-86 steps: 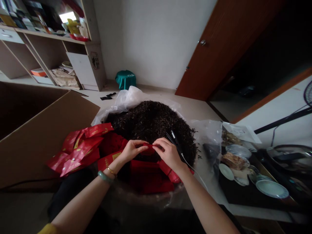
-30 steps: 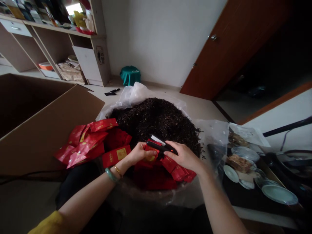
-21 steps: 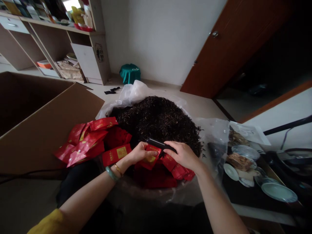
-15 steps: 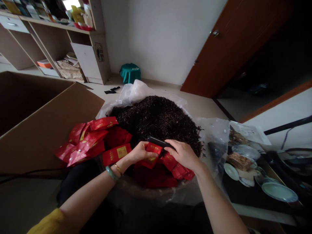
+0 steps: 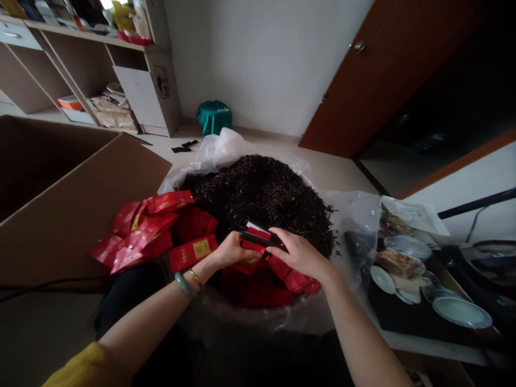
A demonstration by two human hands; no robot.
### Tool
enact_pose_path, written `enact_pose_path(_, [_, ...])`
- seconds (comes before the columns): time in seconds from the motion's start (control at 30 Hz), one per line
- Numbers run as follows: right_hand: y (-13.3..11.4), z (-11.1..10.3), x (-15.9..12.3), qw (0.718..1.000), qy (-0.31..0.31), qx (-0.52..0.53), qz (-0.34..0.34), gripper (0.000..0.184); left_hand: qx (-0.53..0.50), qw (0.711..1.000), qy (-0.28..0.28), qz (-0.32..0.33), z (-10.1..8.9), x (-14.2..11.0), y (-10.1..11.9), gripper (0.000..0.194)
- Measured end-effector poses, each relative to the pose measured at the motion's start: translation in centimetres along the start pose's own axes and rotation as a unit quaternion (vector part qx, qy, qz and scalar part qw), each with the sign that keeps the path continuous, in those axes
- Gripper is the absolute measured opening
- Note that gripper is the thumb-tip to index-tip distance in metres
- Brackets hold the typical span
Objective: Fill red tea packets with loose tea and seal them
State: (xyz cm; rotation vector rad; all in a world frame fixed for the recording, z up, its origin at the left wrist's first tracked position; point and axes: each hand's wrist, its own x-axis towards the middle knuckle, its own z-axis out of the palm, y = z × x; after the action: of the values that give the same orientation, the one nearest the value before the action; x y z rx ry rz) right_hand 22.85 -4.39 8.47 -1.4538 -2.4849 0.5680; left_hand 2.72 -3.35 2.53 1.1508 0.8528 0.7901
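My right hand [image 5: 301,253] is closed around a slim black handheld bag sealer [image 5: 256,238] with a small red light. The sealer lies across the upper part of a red packet [image 5: 258,232], whose red and whitish top edge sticks out beyond it. My left hand [image 5: 231,252] pinches the packet at its left side, fingers at the sealer's left end. Below and around my hands lie several more red packets [image 5: 258,293], on the near side of a heap of dark, dry tea leaves [image 5: 262,188]. My fingers hide part of the held packet.
A clear plastic liner [image 5: 228,148] surrounds the leaves. More red packets [image 5: 141,236] are piled on the left, beside a large open cardboard box [image 5: 84,199]. On the right, a dark tray [image 5: 387,317] carries lidded bowls. A teal-covered bin [image 5: 215,116] stands by the wall.
The black sealer has come down across the packet, and the packet's top edge now shows beyond it. A red light is now visible on the sealer.
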Motion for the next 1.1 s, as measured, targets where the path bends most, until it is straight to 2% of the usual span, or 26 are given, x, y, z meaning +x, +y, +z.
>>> enact_pose_path(0.23, [-0.42, -0.64, 0.11, 1.000, 0.005, -0.016, 0.012, 0.027, -0.002, 1.000, -0.007, -0.014, 0.00, 0.03, -0.16, 0.034])
enact_pose_path(0.5, [0.16, -0.43, -0.02, 0.999, 0.030, 0.025, 0.022, 0.032, -0.021, 1.000, -0.002, -0.015, -0.13, 0.10, 0.04, 0.035])
enact_pose_path(0.63, [0.36, -0.50, 0.03, 0.999, 0.016, 0.042, 0.012, 0.031, -0.020, 1.000, 0.008, -0.012, -0.15, 0.12, 0.26, 0.037])
enact_pose_path(0.8, [-0.12, -0.53, 0.13, 1.000, 0.023, 0.018, 0.007, 0.024, -0.025, 1.000, 0.001, -0.016, -0.07, 0.06, 0.28, 0.036])
enact_pose_path(1.1, [-0.35, -0.61, 0.04, 1.000, 0.022, -0.003, 0.015, 0.023, -0.013, 1.000, -0.010, -0.014, 0.00, -0.08, 0.38, 0.034])
